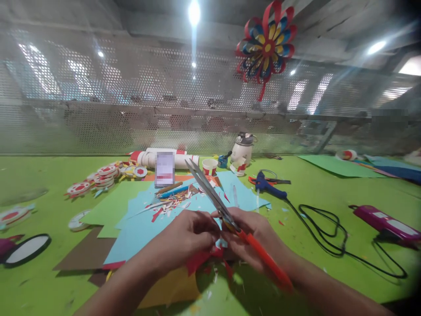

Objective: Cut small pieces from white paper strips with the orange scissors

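My right hand (255, 239) grips orange-handled scissors (210, 193), whose long steel blades point up and away to the left. My left hand (187, 239) pinches a piece of red paper (200, 260) right beside the scissors' pivot; the paper hangs partly below both hands. Both hands hover over light blue paper sheets (144, 226) on the green table (49, 281), with red and white paper scraps (171, 206) scattered just beyond my fingers.
A blue glue gun (268, 186) with a black cord (325, 232) lies to the right, next to a magenta case (384, 221). Finished paper rosettes (101, 175), glue tubes (151, 159), a cup (209, 166) and a white jar (242, 149) stand at the back. A paper flower (267, 44) hangs on the mesh screen.
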Motion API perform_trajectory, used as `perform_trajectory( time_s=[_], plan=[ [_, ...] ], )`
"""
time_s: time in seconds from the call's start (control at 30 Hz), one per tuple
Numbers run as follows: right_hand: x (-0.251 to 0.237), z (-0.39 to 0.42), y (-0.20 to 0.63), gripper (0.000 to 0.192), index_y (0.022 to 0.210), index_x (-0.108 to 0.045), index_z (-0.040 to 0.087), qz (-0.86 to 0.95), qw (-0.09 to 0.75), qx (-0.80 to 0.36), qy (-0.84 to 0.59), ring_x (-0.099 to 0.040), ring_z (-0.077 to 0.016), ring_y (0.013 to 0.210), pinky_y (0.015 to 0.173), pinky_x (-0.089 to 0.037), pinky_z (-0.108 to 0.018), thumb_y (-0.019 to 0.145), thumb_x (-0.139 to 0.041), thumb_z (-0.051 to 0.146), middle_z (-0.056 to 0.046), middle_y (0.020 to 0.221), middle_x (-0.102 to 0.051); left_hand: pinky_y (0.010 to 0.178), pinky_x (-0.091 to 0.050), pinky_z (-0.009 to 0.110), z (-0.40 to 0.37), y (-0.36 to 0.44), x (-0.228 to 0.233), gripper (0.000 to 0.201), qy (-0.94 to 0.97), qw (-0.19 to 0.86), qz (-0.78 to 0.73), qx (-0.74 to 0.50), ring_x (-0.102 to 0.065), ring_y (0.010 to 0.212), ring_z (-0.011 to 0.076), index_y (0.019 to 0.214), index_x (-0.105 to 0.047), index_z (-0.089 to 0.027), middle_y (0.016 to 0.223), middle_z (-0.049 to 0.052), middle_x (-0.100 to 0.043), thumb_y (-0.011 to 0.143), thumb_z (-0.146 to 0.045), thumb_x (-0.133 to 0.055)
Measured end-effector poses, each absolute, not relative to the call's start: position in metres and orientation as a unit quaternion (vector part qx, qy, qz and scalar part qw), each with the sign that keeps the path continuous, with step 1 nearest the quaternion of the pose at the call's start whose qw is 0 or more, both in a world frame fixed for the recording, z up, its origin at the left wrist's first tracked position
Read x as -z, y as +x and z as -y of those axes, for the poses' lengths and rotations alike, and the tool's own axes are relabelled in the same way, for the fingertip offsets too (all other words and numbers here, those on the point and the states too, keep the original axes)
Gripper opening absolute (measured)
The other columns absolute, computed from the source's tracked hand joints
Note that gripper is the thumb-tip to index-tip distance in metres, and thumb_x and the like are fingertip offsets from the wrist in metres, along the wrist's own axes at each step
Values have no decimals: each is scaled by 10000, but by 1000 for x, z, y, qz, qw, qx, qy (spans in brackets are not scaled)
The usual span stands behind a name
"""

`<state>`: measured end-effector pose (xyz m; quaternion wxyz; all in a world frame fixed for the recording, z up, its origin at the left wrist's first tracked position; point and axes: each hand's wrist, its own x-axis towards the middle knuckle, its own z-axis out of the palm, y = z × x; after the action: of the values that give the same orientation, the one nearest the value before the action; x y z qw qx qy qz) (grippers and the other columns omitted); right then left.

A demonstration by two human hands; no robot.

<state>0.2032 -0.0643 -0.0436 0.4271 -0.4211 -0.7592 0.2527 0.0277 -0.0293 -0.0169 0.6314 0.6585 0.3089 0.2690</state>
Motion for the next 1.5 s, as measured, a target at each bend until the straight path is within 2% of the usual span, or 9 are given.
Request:
perform_trajectory(
  time_s=[0.13,0.33,0.6,0.8,0.97,1.13,1.27,1.4,1.5],
  plan=[
    [43,66,205,234,985,-614,193,762,445,-260,-393,-577,-152,730,672,-469,-265,805,-523,75,-6,830,-619,514,-334,215,29,30,20,68,588,687,-325,-276,-454,497,83,735,-675,-131,580,-4,-586,693,-175,-644],
    [39,68,203,205,1009,-605,205,724,483,-242,-430,-490,-98,570,537,-436,-202,835,-533,123,40,692,-510,527,-337,185,28,39,34,135,467,761,-282,-351,-512,541,72,741,-619,-130,611,6,-605,704,-219,-713],
    [43,64,199,287,1082,-586,163,693,533,-239,-422,-474,-85,563,518,-420,-182,806,-546,98,48,683,-483,581,-373,204,31,43,40,129,472,740,-288,-383,-535,600,85,702,-625,-128,644,4,-604,708,-218,-717],
    [27,67,199,288,1093,-574,112,705,473,-249,-467,-402,-105,563,527,-387,-224,859,-525,272,30,685,-468,608,-409,214,18,30,23,141,513,651,-320,-459,-530,634,91,689,-626,-138,674,8,-616,725,-252,-701],
    [23,65,200,347,969,-624,99,732,394,-273,-483,-358,-115,558,504,-324,-235,858,-515,409,42,619,-404,699,-463,228,1,11,-1,145,444,595,-332,-582,-611,759,125,725,-639,-144,743,16,-647,670,-236,-737],
    [18,66,201,364,874,-610,130,762,336,-275,-480,-414,-127,569,539,-346,-248,887,-446,454,30,614,-434,733,-485,264,-15,9,-9,122,431,576,-318,-618,-619,721,132,683,-638,-142,712,23,-649,660,-227,-723],
    [12,70,204,362,795,-563,152,761,329,-270,-490,-435,-135,612,570,-354,-254,899,-418,466,13,654,-467,768,-494,293,-21,14,-9,101,422,581,-282,-636,-611,687,132,641,-633,-145,663,21,-632,673,-212,-700],
    [15,73,208,367,838,-560,145,753,323,-290,-495,-386,-112,534,506,-313,-234,908,-399,467,42,597,-407,777,-498,310,-20,17,-7,86,415,595,-274,-631,-629,736,159,656,-637,-134,693,40,-651,666,-194,-698],
    [22,74,207,393,866,-575,144,762,333,-289,-474,-377,-113,521,484,-300,-230,898,-398,493,39,588,-414,757,-493,287,-16,16,-5,85,419,592,-282,-628,-615,717,142,663,-636,-131,704,38,-656,673,-193,-693]
  ],
)
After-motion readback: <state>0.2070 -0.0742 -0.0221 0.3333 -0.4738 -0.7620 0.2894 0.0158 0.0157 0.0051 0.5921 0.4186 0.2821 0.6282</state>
